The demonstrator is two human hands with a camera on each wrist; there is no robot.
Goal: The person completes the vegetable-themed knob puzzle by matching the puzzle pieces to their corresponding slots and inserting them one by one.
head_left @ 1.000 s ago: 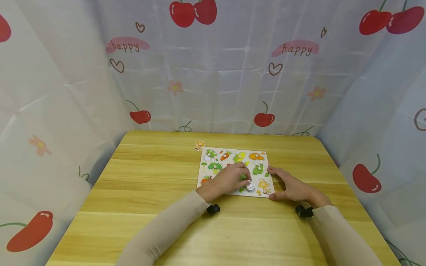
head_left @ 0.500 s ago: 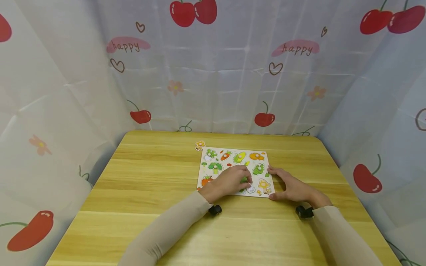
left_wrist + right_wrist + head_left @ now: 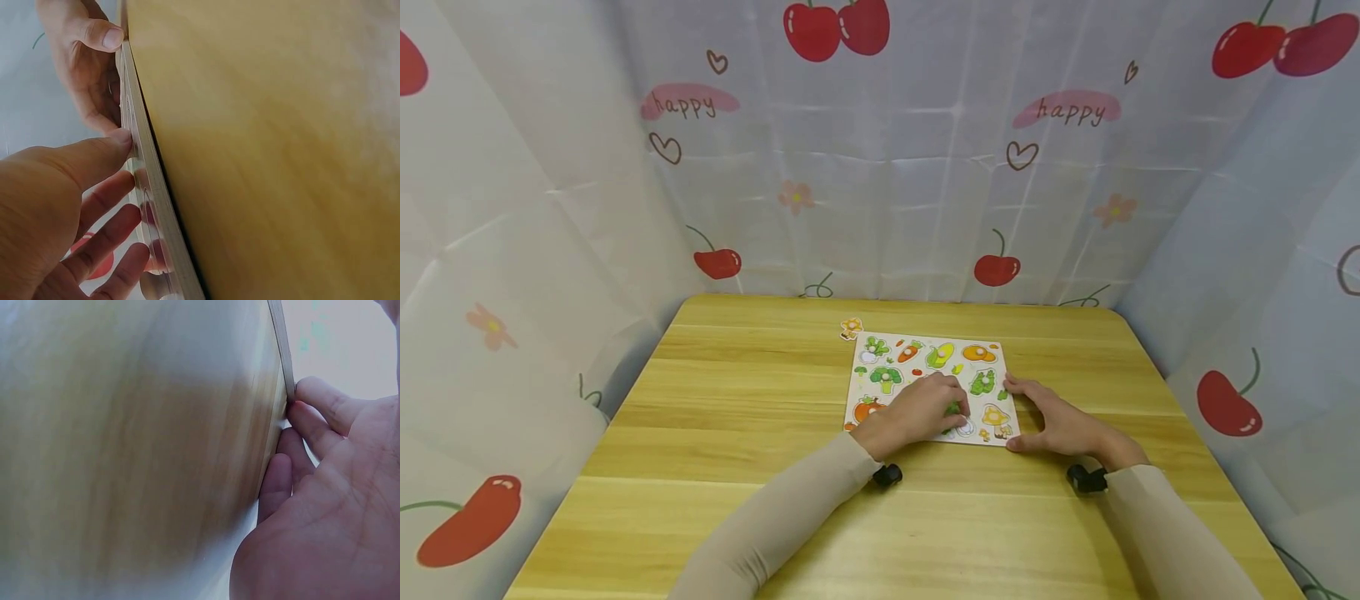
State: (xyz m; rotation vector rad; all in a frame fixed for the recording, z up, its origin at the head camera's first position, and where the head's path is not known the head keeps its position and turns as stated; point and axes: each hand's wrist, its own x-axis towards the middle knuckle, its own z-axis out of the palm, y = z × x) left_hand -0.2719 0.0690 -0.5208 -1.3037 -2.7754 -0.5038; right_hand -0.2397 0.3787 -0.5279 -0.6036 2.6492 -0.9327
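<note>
My left hand [image 3: 917,410] reaches over a wooden vegetable puzzle board [image 3: 856,396]. Its thumb and fingers pinch at a white-and-green vegetable puzzle piece [image 3: 965,427] near the front; the piece is partly hidden and looks flat against the board. In the left wrist view the left fingertips [image 3: 128,215] touch the board's face, knob not clearly visible. My right hand [image 3: 1060,425] rests at the board's right side, thumb by the front corner and extended fingers along the edge. The right wrist view shows those fingers [image 3: 315,428] against the edge and table.
A loose mushroom puzzle piece [image 3: 851,328] lies just off the board's far left corner. Other pieces, such as a broccoli [image 3: 886,378] and a corn [image 3: 939,356], sit in the board. A cherry-print curtain [image 3: 880,167] surrounds the wooden table [image 3: 760,367].
The white-and-green piece, tilted up in my left hand a second ago, now lies down on the board. The left hand has shifted slightly right and lower. The right hand keeps its place.
</note>
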